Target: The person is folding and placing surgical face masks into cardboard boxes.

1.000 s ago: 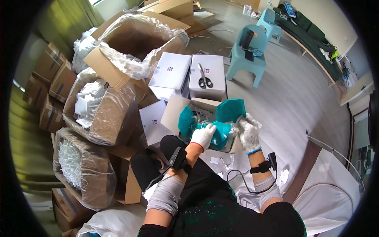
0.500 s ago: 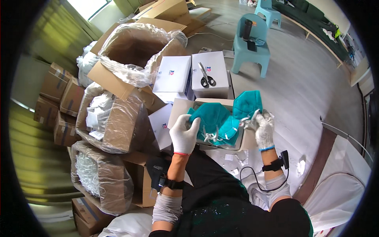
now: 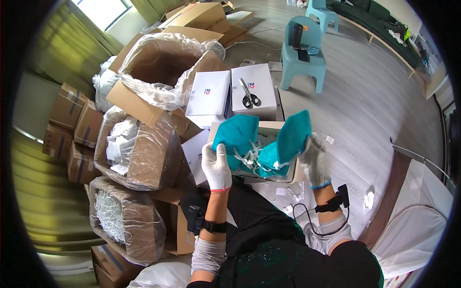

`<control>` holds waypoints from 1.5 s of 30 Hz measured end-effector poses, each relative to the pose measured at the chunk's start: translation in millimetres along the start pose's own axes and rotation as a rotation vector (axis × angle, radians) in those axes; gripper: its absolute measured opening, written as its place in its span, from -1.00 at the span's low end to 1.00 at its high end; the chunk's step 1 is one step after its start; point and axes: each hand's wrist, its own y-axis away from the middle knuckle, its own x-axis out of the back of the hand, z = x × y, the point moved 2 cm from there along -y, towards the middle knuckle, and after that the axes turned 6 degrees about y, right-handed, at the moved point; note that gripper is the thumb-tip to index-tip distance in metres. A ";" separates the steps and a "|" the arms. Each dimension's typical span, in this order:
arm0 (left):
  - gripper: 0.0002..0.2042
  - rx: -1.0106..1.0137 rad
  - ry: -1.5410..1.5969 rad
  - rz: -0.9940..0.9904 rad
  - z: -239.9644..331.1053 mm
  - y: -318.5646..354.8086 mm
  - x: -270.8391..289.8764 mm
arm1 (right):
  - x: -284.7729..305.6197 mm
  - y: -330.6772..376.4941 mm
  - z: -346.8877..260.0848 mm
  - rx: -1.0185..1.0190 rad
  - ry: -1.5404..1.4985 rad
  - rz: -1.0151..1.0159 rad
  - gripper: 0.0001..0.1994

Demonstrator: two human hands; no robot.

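In my gloved left hand (image 3: 216, 165) is a teal face mask (image 3: 236, 133), pinched at its lower left edge with the thumb up. My gloved right hand (image 3: 315, 161) grips a second teal mask (image 3: 294, 135) by its right side; some of those fingers are hidden. Both masks are held over an open carton (image 3: 274, 126), tilted apart from each other. White ear loops (image 3: 249, 157) hang in a tangle between them. More teal masks (image 3: 269, 165) show below, at the carton's mouth; how many are in it I cannot tell.
Scissors (image 3: 248, 93) lie on one of two white boxes (image 3: 254, 72) just beyond the carton. To the left, a lined box holds white masks (image 3: 122, 144) and another holds white straps (image 3: 109, 213). A large lined carton (image 3: 165, 62) stands farther back. A blue chair (image 3: 303, 67) is at far right.
The left mask has moved up and left, and the right mask has swung lower and turned more upright. The ear loops between them now show more.
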 end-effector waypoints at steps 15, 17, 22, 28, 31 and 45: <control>-0.71 0.062 0.265 -0.179 21.2 35.8 -21.5 | -88.6 42.0 42.3 -0.148 0.227 -0.248 -0.86; -0.59 -0.030 0.159 -0.152 30.4 42.8 -36.9 | -98.8 50.8 38.7 -0.213 0.179 -0.227 -0.86; -0.81 0.084 0.143 0.060 1.2 30.4 -14.5 | -98.7 58.4 37.8 -0.260 0.190 -0.378 -0.88; -0.77 0.221 0.426 0.077 20.2 18.4 6.9 | -78.8 28.6 6.0 0.101 0.528 -0.300 -0.53; -0.73 0.321 0.520 -0.021 18.2 22.0 1.0 | -105.4 25.9 -0.9 0.149 0.341 -0.552 -0.20; -0.79 0.298 0.148 0.093 -7.3 29.5 1.0 | -110.5 42.2 30.7 -0.271 0.674 -0.782 -0.70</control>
